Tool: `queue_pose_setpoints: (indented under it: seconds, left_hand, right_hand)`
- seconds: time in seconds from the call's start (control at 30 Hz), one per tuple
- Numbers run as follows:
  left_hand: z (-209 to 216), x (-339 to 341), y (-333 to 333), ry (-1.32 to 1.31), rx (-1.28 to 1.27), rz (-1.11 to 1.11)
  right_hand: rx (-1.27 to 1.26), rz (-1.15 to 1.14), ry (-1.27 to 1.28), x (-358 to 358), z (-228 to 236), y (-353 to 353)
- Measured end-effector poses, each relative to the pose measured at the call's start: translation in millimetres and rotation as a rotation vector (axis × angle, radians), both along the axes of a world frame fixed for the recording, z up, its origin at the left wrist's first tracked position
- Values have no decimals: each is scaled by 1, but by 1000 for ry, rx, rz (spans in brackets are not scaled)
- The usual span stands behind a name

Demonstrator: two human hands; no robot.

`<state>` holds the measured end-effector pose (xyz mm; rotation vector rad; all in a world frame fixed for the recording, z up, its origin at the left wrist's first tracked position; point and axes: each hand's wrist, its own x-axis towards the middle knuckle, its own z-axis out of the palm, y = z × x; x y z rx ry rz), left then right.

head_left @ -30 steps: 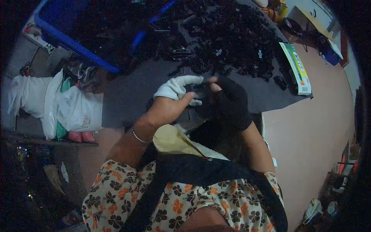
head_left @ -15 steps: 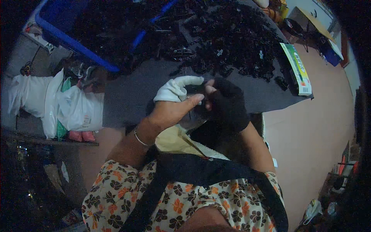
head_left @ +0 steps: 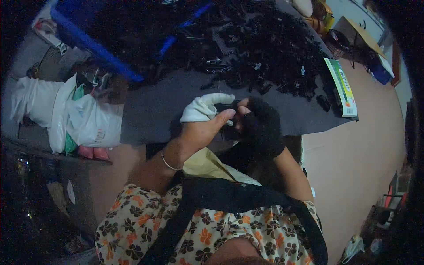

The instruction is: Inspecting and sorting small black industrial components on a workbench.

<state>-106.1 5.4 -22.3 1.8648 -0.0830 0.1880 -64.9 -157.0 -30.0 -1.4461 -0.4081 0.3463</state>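
My left hand (head_left: 204, 118) wears a white glove over its fingers, with the thumb bare. It is closed in a pinch around a small black piece (head_left: 227, 106), whose exact kind I cannot make out. Close beside it, my right hand (head_left: 260, 126) wears a black fingerless glove. Its bare fingertips are bent together at the right end of that piece, and what they grip is largely hidden. Both hands are over the near edge of a dark-covered table (head_left: 150, 106). Beyond them spreads a heap of small black parts (head_left: 274, 53).
A blue bin (head_left: 97, 53) stands at the far left, holding dark items. A green and white box (head_left: 340, 86) lies along the right table edge. White plastic bags (head_left: 90, 121) rest at the left. A yellowish paper or envelope (head_left: 203, 164) lies below my hands, against the dark apron (head_left: 229, 192).
My right fingertips have come closer to my left hand and curled in around the black piece. The whole view has shifted slightly, with the table things appearing a little lower and to the right.
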Motion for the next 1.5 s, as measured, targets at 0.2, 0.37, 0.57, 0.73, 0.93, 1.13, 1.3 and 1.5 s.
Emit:
queue_pose_setpoints:
  seconds: [0.2, 0.37, 0.57, 0.73, 0.93, 1.13, 1.3, 1.5]
  left_hand:
    - [-12, -12, 9, -45, -223, -45]
    - [-2, -32, 14, -38, -186, -57]
    - [-7, -51, 17, -230, 17, -103]
    - [-25, -51, 16, -214, -109, -228]
    - [-38, -73, 26, -334, 1016, -556]
    - [-61, -113, 40, -62, 1138, -609]
    - [-68, -120, 50, -150, 796, -598]
    - [-49, -123, 105, -448, 508, 385]
  right_hand:
    - [-260, -97, -429, -9, -3, 6]
    - [-435, -307, -932, -17, 4, 11]
    - [-416, 146, -1046, -30, 8, -2]
    - [-610, 87, -1054, -48, 12, -18]
    - [-1166, 81, -771, -37, -15, -43]
    - [-885, 272, -721, -60, -13, -51]
    - [-874, -83, -1104, -36, 52, -54]
    - [-735, -459, -1542, -6, 182, 40]
